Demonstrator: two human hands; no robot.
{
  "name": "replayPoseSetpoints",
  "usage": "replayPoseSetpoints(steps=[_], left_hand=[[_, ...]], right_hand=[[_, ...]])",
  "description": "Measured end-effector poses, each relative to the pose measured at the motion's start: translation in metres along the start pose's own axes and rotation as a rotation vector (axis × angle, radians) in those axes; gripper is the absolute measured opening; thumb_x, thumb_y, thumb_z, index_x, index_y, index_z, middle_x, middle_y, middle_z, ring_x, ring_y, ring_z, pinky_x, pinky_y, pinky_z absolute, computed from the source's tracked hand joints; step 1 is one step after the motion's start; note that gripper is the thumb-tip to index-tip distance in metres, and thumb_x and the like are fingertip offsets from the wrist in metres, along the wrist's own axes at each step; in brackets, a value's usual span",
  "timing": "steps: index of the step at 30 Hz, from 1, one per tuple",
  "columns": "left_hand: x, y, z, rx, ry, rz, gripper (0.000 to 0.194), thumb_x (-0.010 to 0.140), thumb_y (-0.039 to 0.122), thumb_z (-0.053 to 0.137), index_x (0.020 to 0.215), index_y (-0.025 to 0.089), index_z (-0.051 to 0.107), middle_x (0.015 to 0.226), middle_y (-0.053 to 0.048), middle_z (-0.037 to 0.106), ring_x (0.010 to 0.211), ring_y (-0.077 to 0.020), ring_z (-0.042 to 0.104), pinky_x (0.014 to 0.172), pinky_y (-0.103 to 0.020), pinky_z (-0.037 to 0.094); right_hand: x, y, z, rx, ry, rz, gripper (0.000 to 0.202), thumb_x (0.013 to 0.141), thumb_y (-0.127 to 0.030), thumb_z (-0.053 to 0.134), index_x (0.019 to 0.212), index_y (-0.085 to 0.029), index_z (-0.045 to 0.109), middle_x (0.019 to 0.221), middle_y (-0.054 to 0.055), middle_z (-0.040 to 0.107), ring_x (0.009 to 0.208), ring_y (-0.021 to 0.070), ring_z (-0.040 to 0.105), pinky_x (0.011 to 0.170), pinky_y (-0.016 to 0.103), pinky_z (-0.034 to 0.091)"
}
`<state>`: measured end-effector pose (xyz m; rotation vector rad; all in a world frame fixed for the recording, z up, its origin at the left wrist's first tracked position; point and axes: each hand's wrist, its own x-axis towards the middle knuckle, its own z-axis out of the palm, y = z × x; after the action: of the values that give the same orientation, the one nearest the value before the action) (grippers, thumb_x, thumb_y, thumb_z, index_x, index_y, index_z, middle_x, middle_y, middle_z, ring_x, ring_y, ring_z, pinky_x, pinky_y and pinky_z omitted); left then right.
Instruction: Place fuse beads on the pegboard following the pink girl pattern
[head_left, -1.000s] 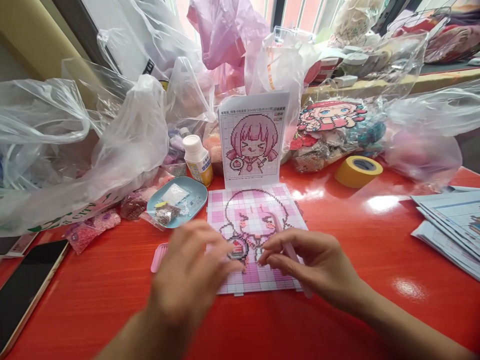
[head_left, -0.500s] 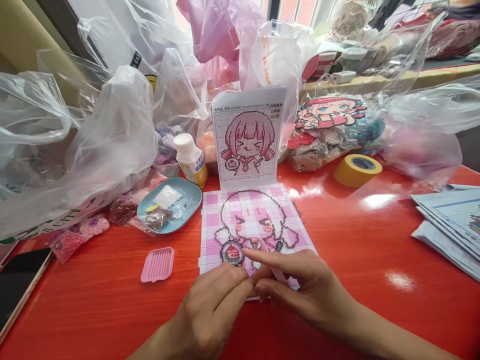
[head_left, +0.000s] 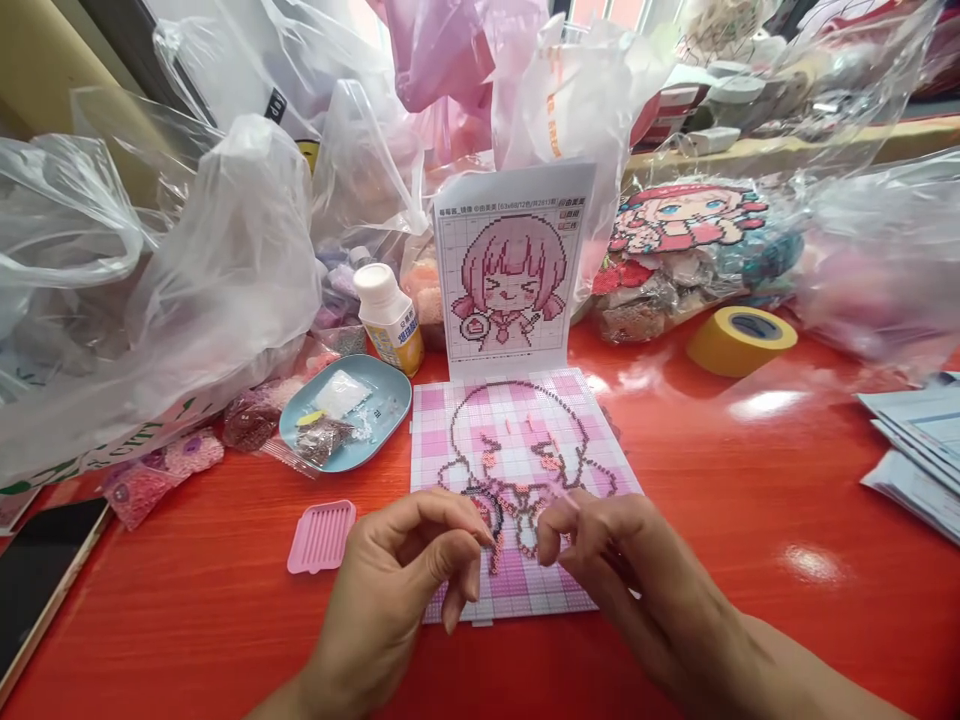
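Note:
Over the lower part of a pink-and-white checked pegboard (head_left: 517, 595), both hands are raised and apart. My left hand (head_left: 405, 580) is closed with thumb and forefinger together near the board's lower left; whatever they pinch is too small to make out. My right hand (head_left: 630, 560) has curled fingers around pink tweezers (head_left: 556, 492), which show only as a faint blur above the knuckles. Dark and pink fuse beads outline a character's head on the board. Propped behind it is a printed pattern sheet (head_left: 510, 280) of the same figure.
Left of the board are a ridged pink bead tray (head_left: 322, 537), a blue dish (head_left: 382, 430) with bead bags and a white bottle (head_left: 386, 315). A phone (head_left: 45, 570) lies far left. Yellow tape (head_left: 739, 340), papers (head_left: 919, 450) and plastic bags (head_left: 240, 220) surround the red table (head_left: 712, 480).
My hands have parted from where they met over the board's lower edge. The right fingers have curled in, and the tweezers are now mostly hidden. The view has shifted slightly.

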<state>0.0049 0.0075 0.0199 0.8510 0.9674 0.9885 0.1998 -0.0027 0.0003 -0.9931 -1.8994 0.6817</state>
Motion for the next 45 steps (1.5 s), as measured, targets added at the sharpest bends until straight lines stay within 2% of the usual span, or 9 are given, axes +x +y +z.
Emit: replayPoseSetpoints(steps=[2,6,10,15,20,38,42,43,45], left_hand=[[0.001,-0.002,0.000,-0.065,-0.018,-0.064,0.014,0.071,0.029,0.077,0.069,0.017,0.071,0.058,0.002,0.058,0.039,-0.0014,0.045,0.036,-0.010,0.033],[0.002,-0.005,0.001,-0.143,-0.048,-0.130,0.014,0.070,0.029,0.078,0.069,0.017,0.072,0.056,0.002,0.059,0.037,-0.0009,0.044,0.033,-0.009,0.031],[0.002,-0.004,0.000,-0.161,-0.074,-0.139,0.014,0.070,0.029,0.078,0.069,0.017,0.071,0.053,0.002,0.059,0.036,-0.0013,0.044,0.033,-0.009,0.031],[-0.001,-0.006,-0.001,-0.144,-0.102,-0.152,0.016,0.075,0.033,0.074,0.073,0.017,0.070,0.051,0.001,0.060,0.036,-0.0020,0.045,0.035,-0.009,0.031],[-0.002,-0.007,0.000,-0.144,-0.100,-0.170,0.018,0.075,0.034,0.074,0.073,0.016,0.070,0.052,0.001,0.060,0.035,-0.0020,0.044,0.034,-0.010,0.028],[-0.002,-0.008,0.001,-0.124,-0.116,-0.191,0.020,0.075,0.036,0.074,0.073,0.016,0.070,0.046,0.002,0.059,0.031,-0.0001,0.038,0.032,-0.010,0.027],[-0.001,-0.008,0.002,-0.067,-0.133,-0.139,0.022,0.076,0.039,0.072,0.077,0.017,0.069,0.047,0.003,0.059,0.031,-0.0012,0.039,0.031,-0.012,0.027],[-0.003,-0.008,0.002,-0.012,-0.119,-0.090,0.021,0.077,0.040,0.070,0.079,0.019,0.068,0.049,0.004,0.059,0.032,-0.0020,0.040,0.031,-0.012,0.028],[-0.011,-0.006,-0.004,0.182,-0.030,0.118,0.016,0.083,0.039,0.064,0.087,0.024,0.066,0.055,0.004,0.061,0.038,-0.0053,0.047,0.035,-0.015,0.036]], right_hand=[[-0.002,0.001,0.001,-0.068,0.023,-0.028,0.006,0.096,-0.022,0.038,0.098,-0.024,0.043,0.068,-0.001,0.062,0.058,0.0119,0.063,0.052,0.021,0.052],[-0.003,0.003,0.000,-0.211,0.052,-0.150,0.024,0.097,-0.019,0.037,0.121,-0.019,0.044,0.087,0.006,0.069,0.069,0.0129,0.066,0.062,0.023,0.053],[0.003,0.002,-0.003,-0.298,0.003,-0.248,0.022,0.095,-0.014,0.043,0.115,-0.019,0.052,0.083,0.003,0.070,0.067,0.0113,0.065,0.056,0.020,0.049],[0.007,-0.001,-0.004,-0.293,0.064,-0.278,0.018,0.091,-0.012,0.049,0.105,-0.019,0.059,0.078,0.002,0.069,0.065,0.0095,0.064,0.055,0.019,0.048],[0.008,-0.002,-0.005,-0.300,0.101,-0.281,0.017,0.090,-0.011,0.050,0.101,-0.019,0.060,0.074,0.001,0.068,0.062,0.0092,0.062,0.054,0.019,0.047],[0.011,0.001,-0.006,-0.240,0.066,-0.310,0.019,0.088,-0.004,0.049,0.098,-0.015,0.061,0.078,0.004,0.067,0.066,0.0108,0.061,0.059,0.021,0.047],[0.013,-0.001,-0.009,-0.161,0.113,-0.243,0.017,0.087,-0.004,0.051,0.098,-0.016,0.060,0.079,0.003,0.067,0.070,0.0113,0.062,0.061,0.021,0.049],[0.013,-0.002,-0.010,-0.124,0.124,-0.220,0.017,0.087,-0.004,0.052,0.097,-0.016,0.059,0.079,0.003,0.066,0.071,0.0115,0.062,0.062,0.021,0.049],[0.015,-0.001,-0.014,-0.052,0.133,-0.172,0.017,0.086,-0.004,0.053,0.097,-0.016,0.059,0.079,0.004,0.065,0.072,0.0120,0.061,0.060,0.022,0.049]])
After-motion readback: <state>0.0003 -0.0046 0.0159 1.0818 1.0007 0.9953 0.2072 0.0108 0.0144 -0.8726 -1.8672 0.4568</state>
